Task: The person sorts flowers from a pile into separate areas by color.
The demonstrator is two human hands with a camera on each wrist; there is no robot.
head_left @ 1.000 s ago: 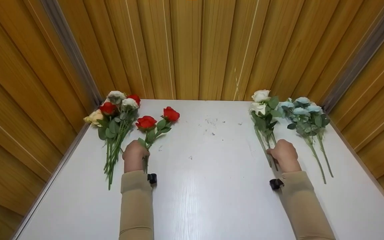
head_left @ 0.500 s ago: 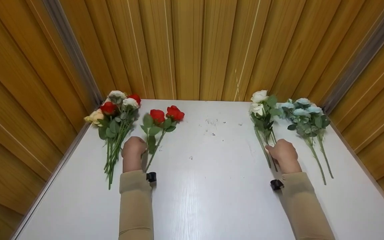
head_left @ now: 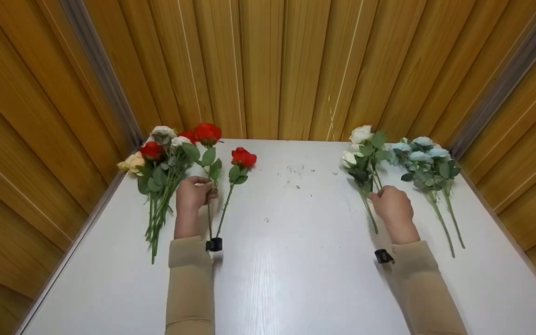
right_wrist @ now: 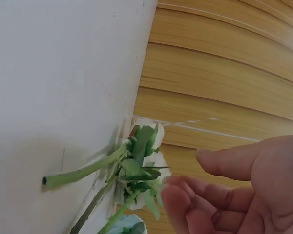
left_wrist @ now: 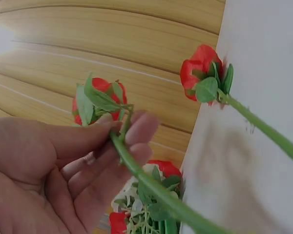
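Note:
My left hand (head_left: 193, 195) pinches the stem of a red rose (head_left: 207, 133) between thumb and fingers. In the left wrist view, that green stem (left_wrist: 161, 192) slants down from the fingertips. A second red rose (head_left: 243, 157) lies just to the right, its stem converging with the first near the wrist. My right hand (head_left: 392, 209) is beside the white roses (head_left: 360, 135). Thumb and fingers stand apart in the right wrist view, with no stem between them. The white roses' stems (right_wrist: 88, 170) pass just beyond those fingers.
A mixed bunch of red, white and cream flowers (head_left: 156, 179) lies at the left of the white table (head_left: 286, 260). Pale blue flowers (head_left: 420, 156) lie at the right. Wood-patterned panels (head_left: 277, 70) rise behind the table and along both sides.
The left hand's red rose has swung up and left, apart from the other red rose. My right hand has moved slightly forward, and the lower white rose has shifted left.

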